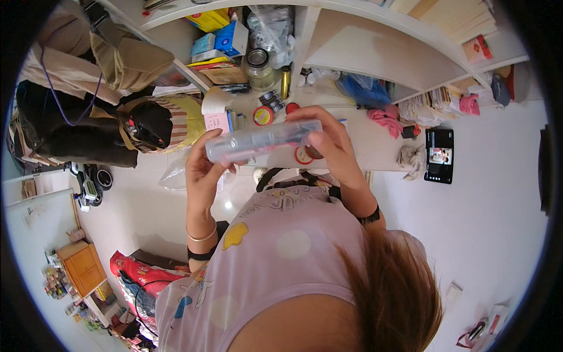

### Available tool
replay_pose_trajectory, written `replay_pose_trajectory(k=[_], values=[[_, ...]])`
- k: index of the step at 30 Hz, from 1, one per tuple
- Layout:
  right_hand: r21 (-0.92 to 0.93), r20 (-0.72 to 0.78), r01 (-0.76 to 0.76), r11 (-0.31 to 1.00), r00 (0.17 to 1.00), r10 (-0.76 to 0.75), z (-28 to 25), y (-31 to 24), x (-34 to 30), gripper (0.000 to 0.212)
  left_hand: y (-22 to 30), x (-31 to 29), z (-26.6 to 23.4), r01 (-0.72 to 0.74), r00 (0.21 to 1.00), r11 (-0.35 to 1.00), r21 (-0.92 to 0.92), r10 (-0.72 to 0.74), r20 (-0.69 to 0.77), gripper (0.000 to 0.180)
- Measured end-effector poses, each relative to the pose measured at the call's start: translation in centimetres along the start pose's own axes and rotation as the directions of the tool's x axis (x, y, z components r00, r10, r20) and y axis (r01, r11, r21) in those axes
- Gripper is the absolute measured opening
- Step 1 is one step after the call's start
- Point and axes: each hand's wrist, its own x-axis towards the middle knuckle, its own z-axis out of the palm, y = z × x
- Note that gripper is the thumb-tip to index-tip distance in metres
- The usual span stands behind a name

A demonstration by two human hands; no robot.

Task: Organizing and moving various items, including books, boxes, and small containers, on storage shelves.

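Note:
Held up in front of my chest, between both hands, is a long translucent plastic case point(255, 142) with rounded corners. Something dark and a streak of pink show through its wall; I cannot make out what they are. My left hand point(203, 167) is closed round its left end, thumb on the near side. At the other end my right hand point(329, 141) grips it, with fingers over the far edge and the thumb in front. Behind the case, on the desk, lie a round red-rimmed tin point(263, 115) and a red round container point(303, 155), partly hidden by it.
A glass jar point(259, 70) and a yellow tube point(285, 82) stand at the back of the white desk point(352, 132). An open notepad point(217, 111) lies left of them. Bags point(155, 123) hang at the left. A phone-like screen point(439, 155) is at the right.

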Motion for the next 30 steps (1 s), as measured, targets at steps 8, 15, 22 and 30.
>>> replay_pose_trajectory(k=[8, 15, 22, 30], values=[[-0.033, 0.036, 0.079, 0.996, 0.996, -0.078, -0.3, -0.2, 0.6, 0.063, 1.0, 0.9, 0.2, -0.255, 0.967, 0.957, 0.138, 0.254, 0.021, 0.058], [-0.161, -0.052, 0.012, 0.987, 0.998, -0.02, -0.5, 1.6, 0.1, 0.048, 1.5, 0.9, 0.2, -0.416, 0.891, 0.595, 0.688, 0.417, 0.178, 0.047], [-0.456, -0.11, 0.066, 0.888, 0.985, -0.13, 0.7, -0.2, 0.5, 0.06, 0.8, 1.2, 2.4, -0.357, 0.929, 0.6, 0.716, 0.308, 0.205, 0.031], [-0.904, 0.35, 0.42, 0.084, 0.838, -0.419, 3.5, -0.3, 1.7, 0.065, -0.1, 3.9, 2.9, 0.009, 0.997, 1.0, -0.007, -0.008, 0.071, 0.016]])
